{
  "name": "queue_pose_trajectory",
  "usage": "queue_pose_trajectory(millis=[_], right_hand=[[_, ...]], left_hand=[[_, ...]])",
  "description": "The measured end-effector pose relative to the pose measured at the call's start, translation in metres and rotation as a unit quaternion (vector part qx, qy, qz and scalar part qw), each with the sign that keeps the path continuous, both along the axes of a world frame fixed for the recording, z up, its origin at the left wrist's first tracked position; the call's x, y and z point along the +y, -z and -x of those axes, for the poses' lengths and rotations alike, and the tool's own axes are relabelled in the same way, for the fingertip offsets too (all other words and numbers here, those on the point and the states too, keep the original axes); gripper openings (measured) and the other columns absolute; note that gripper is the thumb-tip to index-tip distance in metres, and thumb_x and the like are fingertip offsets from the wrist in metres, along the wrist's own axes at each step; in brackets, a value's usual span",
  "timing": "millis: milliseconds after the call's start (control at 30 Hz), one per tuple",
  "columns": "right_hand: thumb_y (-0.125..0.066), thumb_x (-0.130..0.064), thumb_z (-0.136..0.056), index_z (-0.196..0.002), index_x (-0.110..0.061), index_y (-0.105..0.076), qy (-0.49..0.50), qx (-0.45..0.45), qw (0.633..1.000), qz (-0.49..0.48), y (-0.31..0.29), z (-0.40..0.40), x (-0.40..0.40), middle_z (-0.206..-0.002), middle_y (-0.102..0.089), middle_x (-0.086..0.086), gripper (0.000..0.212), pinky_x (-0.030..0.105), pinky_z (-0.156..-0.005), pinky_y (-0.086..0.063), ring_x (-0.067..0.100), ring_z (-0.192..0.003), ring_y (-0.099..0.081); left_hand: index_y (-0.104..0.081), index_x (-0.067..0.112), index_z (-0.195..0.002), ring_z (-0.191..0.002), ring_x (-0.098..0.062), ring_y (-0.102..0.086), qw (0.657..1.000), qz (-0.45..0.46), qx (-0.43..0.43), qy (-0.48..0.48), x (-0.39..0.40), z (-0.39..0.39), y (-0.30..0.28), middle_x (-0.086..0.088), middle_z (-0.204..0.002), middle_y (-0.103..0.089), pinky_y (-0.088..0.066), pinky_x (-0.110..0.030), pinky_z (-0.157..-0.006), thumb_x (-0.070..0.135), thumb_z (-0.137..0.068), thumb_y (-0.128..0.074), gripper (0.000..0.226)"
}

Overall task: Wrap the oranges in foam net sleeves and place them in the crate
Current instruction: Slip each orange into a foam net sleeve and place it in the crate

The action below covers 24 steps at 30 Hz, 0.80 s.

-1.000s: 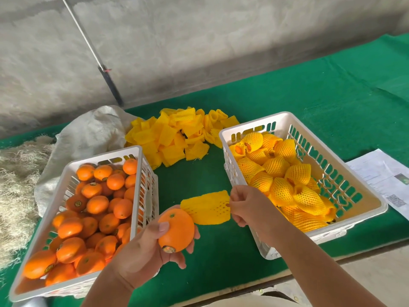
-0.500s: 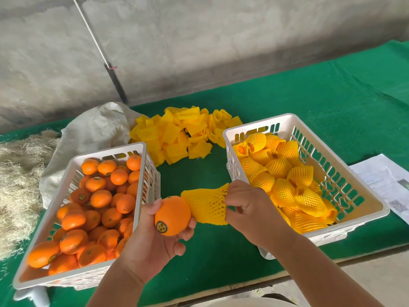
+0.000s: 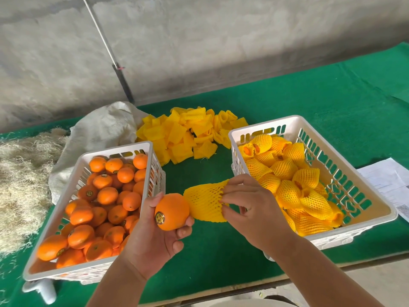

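Fingers [image 3: 230, 197] of the right hand [image 3: 250, 209] pinch the rim of a yellow foam net sleeve [image 3: 205, 203], thumb below and fingertips above, spreading its mouth towards the fruit. The left hand [image 3: 155, 235] cups a bare orange [image 3: 172, 212], fingers curled round its underside and thumb on top, its round sticker facing the camera. Orange and sleeve touch or nearly touch, both held above the green table cover [image 3: 208, 258], between the two white baskets.

To do this step well, I judge the sleeve mouth should be stretched wider than the fruit before the orange is pushed in; the net looks thin and may tear if forced. Turning the orange as it enters should help the mesh slide evenly over it.

Once sleeved, it belongs in the right crate [image 3: 376, 202], where wrapped oranges [image 3: 285, 169] already lie in a heap. Many unwrapped oranges [image 3: 106, 196] wait in the left crate [image 3: 87, 157], and spare sleeves [image 3: 183, 134] are piled beyond, so the task is far from finished.
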State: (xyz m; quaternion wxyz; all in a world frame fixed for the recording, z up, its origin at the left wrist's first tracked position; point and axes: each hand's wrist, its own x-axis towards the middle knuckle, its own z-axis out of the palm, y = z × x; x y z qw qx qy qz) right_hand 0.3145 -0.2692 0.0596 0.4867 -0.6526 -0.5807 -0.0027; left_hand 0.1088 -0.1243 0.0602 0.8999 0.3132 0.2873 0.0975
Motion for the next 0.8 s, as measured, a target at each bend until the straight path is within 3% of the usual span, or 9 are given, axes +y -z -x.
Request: queue_pose_trajectory(millis=[100, 167, 267, 300, 367, 433, 600, 700, 800], right_hand=[[-0.062, -0.019, -0.092, -0.080, -0.022, -0.074, -0.037, 0.014, 0.999, 0.007, -0.002, 0.001, 0.000, -0.081, -0.052, -0.037, 0.017, 0.000, -0.074, -0.040, -0.010, -0.081, -0.056], [-0.060, -0.020, -0.092, -0.079, -0.028, -0.065, -0.040, 0.036, 0.998, 0.027, 0.000, 0.000, -0.001, -0.068, -0.048, -0.034, 0.016, 0.005, -0.060, -0.038, -0.004, -0.067, -0.055], [-0.062, -0.028, -0.098, -0.079, -0.021, -0.065, -0.051, 0.084, 0.990, 0.106, 0.008, -0.001, -0.002, -0.070, -0.062, -0.017, 0.020, 0.030, -0.051, -0.051, 0.012, -0.064, -0.059], [-0.062, -0.031, -0.099, -0.083, -0.021, -0.069, -0.069, 0.104, 0.984, 0.130, 0.009, -0.001, -0.002, -0.072, -0.065, -0.017, 0.021, 0.029, -0.052, -0.053, 0.012, -0.066, -0.062], [-0.056, -0.035, -0.103, -0.104, -0.029, -0.076, -0.110, 0.149, 0.968, 0.171, 0.010, 0.001, -0.004, -0.085, -0.071, -0.030, 0.021, 0.011, -0.059, -0.052, 0.000, -0.073, -0.069], [-0.052, -0.029, -0.107, -0.121, -0.031, -0.077, -0.120, 0.165, 0.958, 0.201, 0.009, 0.002, -0.005, -0.102, -0.075, -0.026, 0.029, 0.010, -0.065, -0.055, -0.001, -0.078, -0.073], [-0.062, -0.020, -0.097, -0.096, -0.062, -0.068, -0.074, 0.230, 0.950, 0.198, 0.007, 0.003, -0.009, -0.078, -0.072, -0.022, 0.042, 0.019, -0.047, -0.053, 0.007, -0.063, -0.071], [-0.073, -0.026, -0.094, -0.111, -0.051, -0.068, -0.052, 0.274, 0.941, 0.190, 0.009, -0.001, -0.009, -0.071, -0.072, -0.005, 0.031, 0.030, -0.042, -0.055, 0.012, -0.051, -0.065], [-0.077, -0.044, -0.085, -0.115, -0.058, -0.064, -0.084, 0.340, 0.924, 0.152, 0.003, -0.001, -0.009, -0.070, -0.074, -0.010, 0.036, 0.018, -0.041, -0.047, 0.007, -0.044, -0.061]], left_hand=[[-0.073, 0.017, -0.117, -0.067, -0.020, -0.056, 0.999, 0.030, -0.011, 0.003, -0.001, 0.000, 0.000, -0.017, -0.096, -0.060, -0.052, -0.027, -0.043, 0.067, -0.082, -0.077, 0.061], [-0.072, 0.017, -0.117, -0.067, -0.019, -0.056, 0.999, 0.047, -0.019, 0.009, -0.002, -0.001, 0.000, -0.016, -0.095, -0.060, -0.052, -0.027, -0.043, 0.066, -0.081, -0.080, 0.062], [-0.064, 0.014, -0.122, -0.066, -0.019, -0.056, 0.997, 0.062, -0.031, 0.025, -0.003, -0.003, -0.001, -0.016, -0.095, -0.060, -0.052, -0.026, -0.043, 0.065, -0.079, -0.083, 0.069], [-0.064, 0.013, -0.122, -0.066, -0.018, -0.057, 0.997, 0.065, -0.034, 0.033, -0.003, -0.003, -0.001, -0.015, -0.094, -0.061, -0.052, -0.026, -0.044, 0.064, -0.079, -0.083, 0.070], [-0.066, 0.011, -0.122, -0.066, -0.018, -0.057, 0.996, 0.071, -0.039, 0.046, -0.003, -0.004, 0.000, -0.015, -0.094, -0.061, -0.052, -0.025, -0.044, 0.064, -0.079, -0.083, 0.070], [-0.071, 0.011, -0.119, -0.066, -0.017, -0.057, 0.995, 0.073, -0.040, 0.055, -0.003, -0.004, 0.000, -0.014, -0.093, -0.061, -0.053, -0.025, -0.044, 0.065, -0.079, -0.083, 0.068], [-0.068, 0.008, -0.122, -0.064, -0.017, -0.055, 0.996, 0.063, -0.032, 0.048, 0.004, 0.001, -0.001, -0.014, -0.093, -0.060, -0.051, -0.024, -0.042, 0.065, -0.078, -0.083, 0.073], [-0.066, 0.003, -0.139, -0.066, -0.015, -0.057, 0.999, 0.029, -0.025, 0.032, 0.010, 0.001, -0.007, -0.012, -0.097, -0.063, -0.051, -0.023, -0.043, 0.065, -0.076, -0.085, 0.091], [-0.062, 0.013, -0.142, -0.072, -0.017, -0.063, 0.999, -0.035, 0.015, -0.033, 0.009, -0.004, -0.012, -0.016, -0.111, -0.068, -0.051, -0.022, -0.045, 0.067, -0.069, -0.090, 0.095]])
